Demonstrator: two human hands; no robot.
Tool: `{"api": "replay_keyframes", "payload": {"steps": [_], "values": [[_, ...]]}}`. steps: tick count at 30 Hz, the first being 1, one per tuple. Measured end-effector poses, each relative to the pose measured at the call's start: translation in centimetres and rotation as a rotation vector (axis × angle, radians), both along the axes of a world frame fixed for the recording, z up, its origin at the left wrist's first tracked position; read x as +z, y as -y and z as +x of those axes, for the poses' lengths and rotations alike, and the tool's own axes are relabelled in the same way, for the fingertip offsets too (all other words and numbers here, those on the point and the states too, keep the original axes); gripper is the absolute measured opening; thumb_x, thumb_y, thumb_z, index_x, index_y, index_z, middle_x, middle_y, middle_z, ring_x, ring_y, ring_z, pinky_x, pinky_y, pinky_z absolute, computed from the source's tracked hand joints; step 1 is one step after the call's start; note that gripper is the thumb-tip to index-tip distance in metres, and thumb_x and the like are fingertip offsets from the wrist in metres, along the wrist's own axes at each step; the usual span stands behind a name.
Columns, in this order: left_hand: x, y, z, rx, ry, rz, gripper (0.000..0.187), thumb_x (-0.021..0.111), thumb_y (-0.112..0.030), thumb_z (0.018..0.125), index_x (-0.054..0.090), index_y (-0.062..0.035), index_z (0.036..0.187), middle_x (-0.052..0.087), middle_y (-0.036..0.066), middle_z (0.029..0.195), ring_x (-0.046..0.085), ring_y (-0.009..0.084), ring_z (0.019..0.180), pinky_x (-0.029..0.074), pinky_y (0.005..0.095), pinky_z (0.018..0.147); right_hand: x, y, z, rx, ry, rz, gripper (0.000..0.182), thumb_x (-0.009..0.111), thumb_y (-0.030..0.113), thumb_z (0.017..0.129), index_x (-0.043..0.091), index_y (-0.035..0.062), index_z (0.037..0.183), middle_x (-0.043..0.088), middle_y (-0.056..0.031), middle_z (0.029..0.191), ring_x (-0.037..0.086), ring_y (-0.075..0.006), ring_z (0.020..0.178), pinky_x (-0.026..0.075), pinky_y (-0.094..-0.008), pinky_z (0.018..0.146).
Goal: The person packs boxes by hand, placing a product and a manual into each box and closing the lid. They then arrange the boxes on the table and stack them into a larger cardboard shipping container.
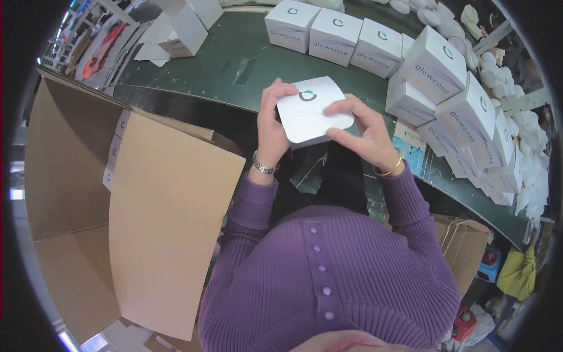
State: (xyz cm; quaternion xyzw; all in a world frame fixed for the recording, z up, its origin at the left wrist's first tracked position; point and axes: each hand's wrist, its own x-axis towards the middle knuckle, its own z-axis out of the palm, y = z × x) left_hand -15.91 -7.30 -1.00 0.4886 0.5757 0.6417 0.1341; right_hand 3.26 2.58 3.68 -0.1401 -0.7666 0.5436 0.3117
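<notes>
A white glowcose box [314, 117] with a round logo on its top is held between my two hands, above my lap at the table's near edge. My left hand [272, 120] grips its left side, fingertips curling over the far corner. My right hand [370, 129] closes on the right side, with the index finger on the top face and the thumb at the near edge. The undersides of both hands' grip are hidden. To my left, an open cardboard carton [176, 217] has several similar white boxes [115, 149] showing inside.
Several glowcose boxes [334, 36] line the far side of the green table [226, 70]; more boxes [435, 66] are stacked on the right. White rounded items [498, 76] lie beyond them. Folded white cartons [180, 32] sit at the back left. Another cardboard box [460, 243] is low on the right.
</notes>
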Motion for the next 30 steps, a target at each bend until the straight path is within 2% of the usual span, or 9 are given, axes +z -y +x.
{"api": "replay_keyframes", "payload": {"steps": [3, 6, 9, 11, 15, 18, 21, 24, 30], "values": [[-0.3, 0.0, -0.5, -0.079, 0.01, 0.055, 0.038, 0.077, -0.013, 0.087, 0.063, -0.0179, 0.122, 0.063, 0.013, 0.13, 0.041, 0.0444, 0.143, 0.03, 0.0562, 0.12, -1.4, 0.6, 0.0, -0.096, 0.037, 0.22, 0.052, 0.079, 0.026, 0.092, 0.059, 0.0121, 0.137, 0.061, -0.0079, 0.131, 0.055, -0.0213, 0.111, 0.046, -0.0291, 0.087], [-0.4, 0.5, -0.8, -0.167, 0.022, 0.162, 0.042, 0.044, 0.002, 0.088, 0.067, -0.0077, 0.122, 0.064, 0.013, 0.13, 0.053, 0.0304, 0.131, 0.015, 0.0574, 0.128, -3.2, 0.7, -0.6, -0.233, -0.036, 0.401, 0.046, 0.082, 0.023, 0.089, 0.066, 0.0084, 0.13, 0.069, -0.0105, 0.125, 0.063, -0.026, 0.109, 0.052, -0.0332, 0.088], [-1.1, 1.7, -1.2, -0.303, 0.055, 0.223, 0.045, 0.038, -0.029, 0.1, 0.065, -0.0041, 0.126, 0.058, 0.018, 0.139, 0.038, 0.033, 0.144, 0.006, 0.0568, 0.129, -4.5, 0.2, -1.2, -0.304, -0.122, 0.494, 0.037, 0.084, 0.023, 0.088, 0.072, 0.0113, 0.121, 0.072, -0.0096, 0.117, 0.062, -0.0259, 0.101, 0.052, -0.0315, 0.079], [-1.3, 2.7, -0.7, -0.251, -0.089, 0.213, 0.037, 0.062, -0.024, 0.094, 0.061, -0.0103, 0.128, 0.054, 0.018, 0.143, 0.042, 0.0359, 0.142, 0.012, 0.0626, 0.126, -4.9, 0.0, -1.2, -0.293, -0.162, 0.53, 0.035, 0.084, 0.021, 0.088, 0.073, 0.0129, 0.12, 0.069, -0.0084, 0.105, 0.059, -0.0241, 0.095, 0.047, -0.0324, 0.076], [-2.7, 3.5, -0.2, -0.138, -0.288, 0.199, 0.046, 0.077, -0.011, 0.089, 0.059, -0.0151, 0.131, 0.052, 0.016, 0.146, 0.044, 0.0409, 0.141, 0.026, 0.0649, 0.121, -5.6, -0.2, -1.0, -0.261, -0.185, 0.54, 0.03, 0.082, 0.023, 0.088, 0.075, 0.0164, 0.117, 0.068, -0.0061, 0.101, 0.057, -0.0229, 0.094, 0.041, -0.0325, 0.073], [-3.4, 3.7, 0.1, -0.081, -0.341, 0.24, 0.052, 0.078, -0.001, 0.087, 0.06, -0.0121, 0.135, 0.049, 0.018, 0.149, 0.039, 0.0484, 0.144, 0.04, 0.0597, 0.115, -5.9, -0.3, -1.0, -0.306, -0.234, 0.613, 0.032, 0.084, 0.025, 0.086, 0.076, 0.0183, 0.116, 0.062, -0.0008, 0.092, 0.055, -0.0214, 0.095, 0.039, -0.0339, 0.079], [-4.2, 3.8, 0.5, -0.038, -0.357, 0.264, 0.05, 0.077, 0.001, 0.088, 0.062, -0.0095, 0.134, 0.048, 0.021, 0.148, 0.041, 0.0473, 0.142, 0.042, 0.0578, 0.114, -6.3, -0.4, -0.8, -0.36, -0.232, 0.738, 0.03, 0.084, 0.027, 0.086, 0.078, 0.0201, 0.114, 0.052, -0.0038, 0.101, 0.049, -0.0234, 0.103, 0.05, -0.0418, 0.092], [-5.1, 3.9, 1.0, 0.04, -0.402, 0.26, 0.046, 0.077, -0.002, 0.09, 0.063, -0.0091, 0.133, 0.05, 0.022, 0.148, 0.046, 0.0464, 0.14, 0.049, 0.0519, 0.108, -6.5, 0.3, -0.5, -0.233, -0.214, 0.658, 0.037, 0.082, 0.021, 0.088, 0.071, 0.0192, 0.124, 0.049, -0.0167, 0.134, 0.048, -0.0362, 0.127, 0.055, -0.0447, 0.097], [-4.9, 0.6, 2.3, 0.19, -0.373, 0.271, 0.036, 0.072, 0.0, 0.092, 0.069, -0.005, 0.128, 0.047, 0.019, 0.142, 0.056, 0.0357, 0.129, 0.053, 0.0487, 0.107, -6.6, 0.4, -0.4, -0.415, -0.142, 0.709, 0.038, 0.078, 0.01, 0.091, 0.069, 0.0158, 0.127, 0.053, -0.0177, 0.141, 0.05, -0.0397, 0.133, 0.056, -0.0424, 0.096]]}}
